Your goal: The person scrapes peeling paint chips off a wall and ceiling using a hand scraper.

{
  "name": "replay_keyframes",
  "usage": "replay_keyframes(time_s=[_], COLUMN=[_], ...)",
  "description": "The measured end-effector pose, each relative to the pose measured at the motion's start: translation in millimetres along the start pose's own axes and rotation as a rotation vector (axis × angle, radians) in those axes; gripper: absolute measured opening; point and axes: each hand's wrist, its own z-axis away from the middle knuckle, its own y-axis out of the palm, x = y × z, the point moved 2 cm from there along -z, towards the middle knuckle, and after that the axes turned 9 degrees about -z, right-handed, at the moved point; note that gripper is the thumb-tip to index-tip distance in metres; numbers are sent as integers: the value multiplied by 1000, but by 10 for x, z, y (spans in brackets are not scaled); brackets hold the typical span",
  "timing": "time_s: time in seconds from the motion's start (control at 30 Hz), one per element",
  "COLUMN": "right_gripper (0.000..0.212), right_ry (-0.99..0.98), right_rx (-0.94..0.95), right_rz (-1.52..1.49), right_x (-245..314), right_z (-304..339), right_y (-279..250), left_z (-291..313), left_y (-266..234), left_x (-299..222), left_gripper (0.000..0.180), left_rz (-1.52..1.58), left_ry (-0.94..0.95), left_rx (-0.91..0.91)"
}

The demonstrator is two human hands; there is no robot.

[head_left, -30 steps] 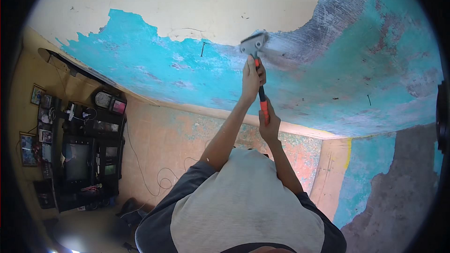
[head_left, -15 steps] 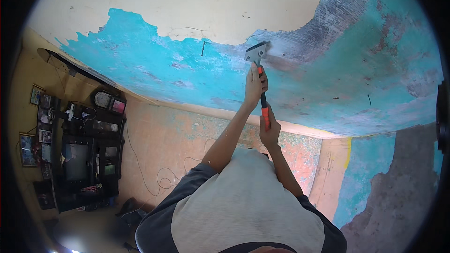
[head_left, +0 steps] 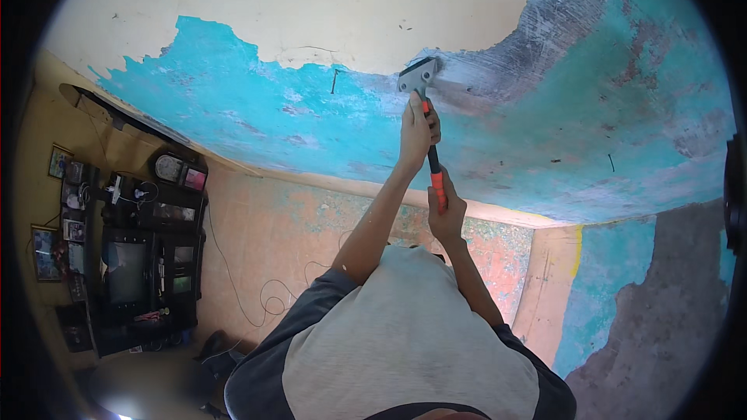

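Both of my hands grip a long-handled paint scraper [head_left: 419, 75] with a grey metal head and a black and orange handle. My left hand [head_left: 415, 134] is wrapped round the upper handle, just below the head. Lower down, my right hand [head_left: 447, 216] closes round the orange grip near the end. The scraper's blade lies at the wall [head_left: 311, 124], where cream paint above meets turquoise below. Beside the head, a grey patch [head_left: 490, 74] of bared wall stretches up to the right.
A nail [head_left: 334, 82] sticks out left of the scraper, another nail [head_left: 611, 162] far right. At the left stands a dark cabinet [head_left: 148, 222] with a television and small items. A thin cable [head_left: 233, 288] loops over the floor [head_left: 257, 225], which is strewn with paint flakes.
The scraper's head has slid up and slightly left along the paint edge, and both hands have moved with it. Their grips look the same.
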Motion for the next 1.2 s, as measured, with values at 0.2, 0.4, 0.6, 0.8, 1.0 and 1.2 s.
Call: replay_keyframes(time_s=[0.2, 0.4, 0.6, 0.8, 1.0, 1.2], right_gripper=[48, 47, 47, 48, 48, 47], right_ry=[-70, -4, -83, 34, 14, -58], right_rx=[-39, -26, -45, -20, -24, -68], right_rz=[-8, -53, -33, -27, -2, -21], right_x=[-143, -49, -276, -103, -341, -182], right_z=[98, -20, 70, -35, 53, -68], right_y=[-23, 11, -43, -11, -130, -28], left_z=[31, -71, -26, -109, -94, -125], left_y=[4, 0, -19, -27, -8, -6], left_x=[102, -71, 185, -42, 122, -63], left_gripper=[48, 47, 52, 55, 54, 55], left_rz=[27, -39, -48, -87, -36, -53], left_ry=[9, 2, -56, 0, -49, 4], left_rx=[7, 13, 2, -11, 6, 25])
